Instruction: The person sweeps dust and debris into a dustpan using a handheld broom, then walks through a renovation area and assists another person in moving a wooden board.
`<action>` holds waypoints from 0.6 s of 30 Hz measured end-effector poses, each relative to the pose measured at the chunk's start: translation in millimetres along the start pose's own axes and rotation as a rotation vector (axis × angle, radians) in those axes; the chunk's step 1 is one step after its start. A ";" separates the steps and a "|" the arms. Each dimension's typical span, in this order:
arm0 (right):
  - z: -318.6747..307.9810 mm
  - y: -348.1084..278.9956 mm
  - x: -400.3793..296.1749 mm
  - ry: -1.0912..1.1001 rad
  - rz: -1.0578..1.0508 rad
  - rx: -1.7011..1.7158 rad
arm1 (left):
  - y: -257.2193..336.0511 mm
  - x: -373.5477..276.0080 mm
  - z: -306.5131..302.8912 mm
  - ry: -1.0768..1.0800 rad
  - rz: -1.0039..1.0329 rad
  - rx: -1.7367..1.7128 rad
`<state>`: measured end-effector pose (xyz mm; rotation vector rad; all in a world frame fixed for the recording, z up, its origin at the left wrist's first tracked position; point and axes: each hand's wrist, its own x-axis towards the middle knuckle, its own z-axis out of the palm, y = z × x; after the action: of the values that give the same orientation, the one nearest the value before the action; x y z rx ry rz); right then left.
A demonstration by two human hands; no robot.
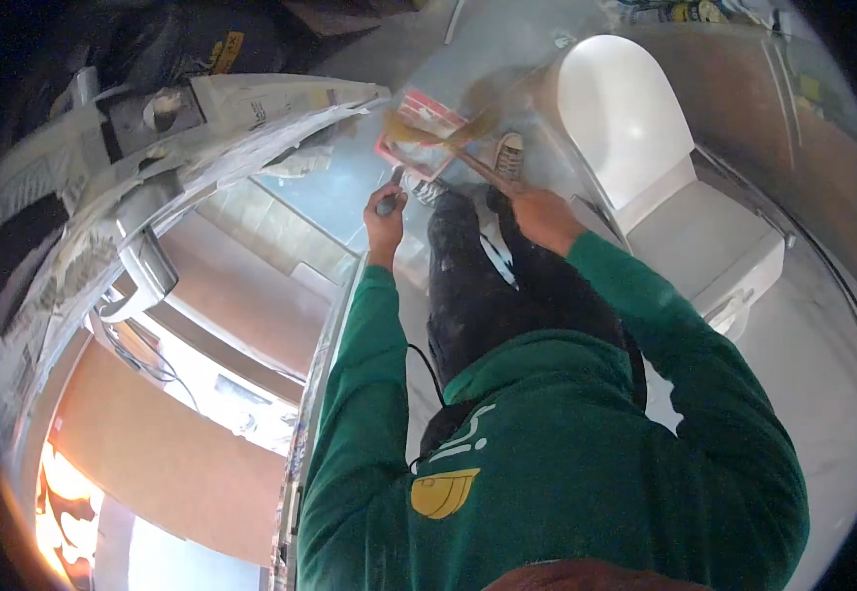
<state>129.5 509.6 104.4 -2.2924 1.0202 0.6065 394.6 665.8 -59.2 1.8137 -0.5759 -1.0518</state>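
My left hand [386, 218] is closed around a short hand tool [387, 205] with a dark, rounded handle end; its tip points towards a red-rimmed box [434, 106] on the floor. My right hand [543, 214] grips the wooden handle [484, 168] of a longer tool. Its tan, two-sided head [439, 137] is blurred and lies across my view of the box, perhaps a brush; I cannot tell whether it touches. Something pale shows inside the box, partly hidden by the tool head. My sneakers [510, 154] stand just beside the box.
To my right is a white toilet with a rounded lid [613, 111] and a boxy cistern [716, 236]. A paper-covered door with a metal lever handle [144, 270] stands at my left. Beyond it are peach panels [170, 436] and bright light. Dark bags or cloth [192, 44] lie upper left.
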 end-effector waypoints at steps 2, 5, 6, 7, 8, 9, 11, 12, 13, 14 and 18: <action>-41.6 3.0 -23.6 -0.147 0.017 -0.037 | -6.7 -7.0 -4.8 -0.006 0.054 0.021; -52.8 28.9 -37.2 0.003 0.116 -0.060 | -13.0 -13.8 -10.9 0.015 0.079 0.004; -46.2 43.3 -37.5 0.074 0.101 -0.116 | -13.6 -17.0 -13.4 0.017 0.076 -0.004; -29.8 61.8 -30.6 0.143 0.088 -0.167 | -10.7 -20.5 -16.4 0.018 0.066 0.008; -13.5 76.2 -18.3 0.215 0.078 -0.216 | -4.8 -20.8 -19.3 0.016 0.058 0.021; -0.3 89.0 0.5 0.212 0.092 -0.186 | 2.2 -19.3 -20.8 0.017 0.050 0.036; 30.1 111.0 38.4 0.203 0.131 -0.116 | 18.8 -14.6 -21.3 0.013 0.016 0.008; 44.4 118.4 53.6 0.237 0.132 -0.061 | 24.3 -12.6 -19.5 0.005 0.000 -0.003; 58.7 119.7 68.3 0.274 0.134 -0.003 | 23.0 -8.9 -19.2 -0.008 0.046 0.080; 71.0 114.6 76.5 0.315 0.138 0.053 | 20.0 -1.3 -18.7 -0.023 0.097 0.159; 99.2 44.2 71.5 0.218 0.098 0.011 | -4.0 13.2 -23.0 -0.001 0.090 0.180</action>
<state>121.5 511.2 -25.4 -2.3472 1.2408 0.3931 420.8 669.0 -63.7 1.9230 -0.7664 -0.9653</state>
